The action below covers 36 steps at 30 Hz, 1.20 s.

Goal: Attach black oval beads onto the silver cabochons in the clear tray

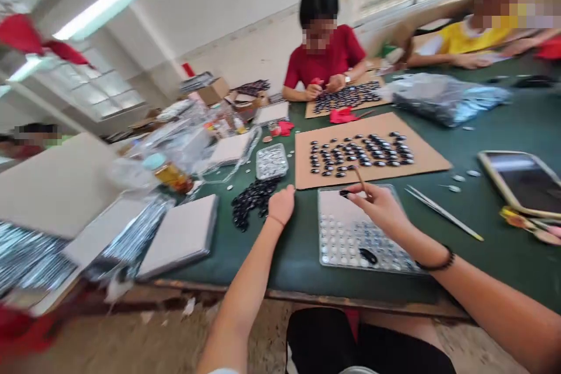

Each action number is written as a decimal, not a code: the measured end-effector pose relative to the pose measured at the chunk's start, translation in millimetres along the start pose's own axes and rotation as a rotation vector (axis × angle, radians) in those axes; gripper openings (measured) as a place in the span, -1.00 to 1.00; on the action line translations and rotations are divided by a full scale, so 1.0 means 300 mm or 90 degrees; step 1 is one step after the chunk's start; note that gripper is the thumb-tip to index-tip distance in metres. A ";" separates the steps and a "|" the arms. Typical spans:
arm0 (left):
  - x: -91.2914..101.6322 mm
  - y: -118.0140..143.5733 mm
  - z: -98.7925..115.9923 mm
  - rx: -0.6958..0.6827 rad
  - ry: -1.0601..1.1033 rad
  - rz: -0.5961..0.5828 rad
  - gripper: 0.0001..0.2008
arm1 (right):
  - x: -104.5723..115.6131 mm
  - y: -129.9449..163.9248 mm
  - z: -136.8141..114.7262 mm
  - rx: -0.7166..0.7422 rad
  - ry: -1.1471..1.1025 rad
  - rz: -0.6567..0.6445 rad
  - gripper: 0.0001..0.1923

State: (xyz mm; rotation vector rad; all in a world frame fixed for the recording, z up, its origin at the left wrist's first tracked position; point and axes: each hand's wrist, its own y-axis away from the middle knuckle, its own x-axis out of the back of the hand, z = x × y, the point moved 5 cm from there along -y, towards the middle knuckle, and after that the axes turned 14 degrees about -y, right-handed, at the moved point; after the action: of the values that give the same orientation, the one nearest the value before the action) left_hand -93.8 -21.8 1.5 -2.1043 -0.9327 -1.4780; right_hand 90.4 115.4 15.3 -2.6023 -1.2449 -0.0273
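While the left hand (281,204) rests loosely curled on the green worktop (504,210) beside a heap of small black oval beads (252,200), the right hand (380,205) pinches a thin wooden stick (360,179) in its fingers, a black bead (344,193) at its fingertips, above the clear dimpled plastic tray (350,234), just before a brown cardboard sheet (421,155) lined with beads

Far side, top centre: person in red top (325,55) at a second cardboard sheet (346,97). Upper right: person in yellow (468,41), crumpled plastic bag (442,99). Right edge: tablet (521,181). Left: grey flat boxes (179,236), bottle (169,174).
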 end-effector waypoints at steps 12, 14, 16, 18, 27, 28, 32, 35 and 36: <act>-0.025 -0.055 -0.041 -0.009 0.156 0.092 -0.71 | 0.454 -0.451 0.061 -0.016 0.292 0.214 -0.76; -0.017 -0.071 -0.075 0.012 0.338 0.131 -0.72 | 0.507 -0.536 0.101 -0.042 0.326 0.212 -0.76; -0.024 -0.088 -0.118 0.064 0.564 0.139 -0.73 | 0.533 -0.610 0.140 -0.069 0.363 0.192 -0.77; -0.044 -0.100 -0.155 0.140 0.824 0.115 -0.76 | 0.536 -0.674 0.180 -0.097 0.398 0.160 -0.80; -0.074 -0.065 -0.125 0.336 1.638 -0.262 -0.78 | 0.506 -0.806 0.297 -0.185 0.487 0.091 -0.82; -0.072 -0.061 -0.115 0.339 1.641 -0.279 -0.79 | 0.508 -0.803 0.295 -0.187 0.492 0.092 -0.82; -0.063 -0.050 -0.076 0.325 1.610 -0.325 -0.80 | 0.516 -0.770 0.257 -0.170 0.496 0.108 -0.80; -0.054 -0.045 -0.057 0.321 1.604 -0.324 -0.81 | 0.502 -0.716 0.201 -0.130 0.482 0.135 -0.58; -0.049 -0.044 -0.050 0.314 1.606 -0.324 -0.81 | 0.485 -0.688 0.176 -0.113 0.474 0.143 -0.46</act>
State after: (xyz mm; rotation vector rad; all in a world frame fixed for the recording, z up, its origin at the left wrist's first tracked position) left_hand -116.4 -26.8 -7.4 1.0060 -0.3440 -2.0591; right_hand 19.1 362.8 28.2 -2.4610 -0.6974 -0.9962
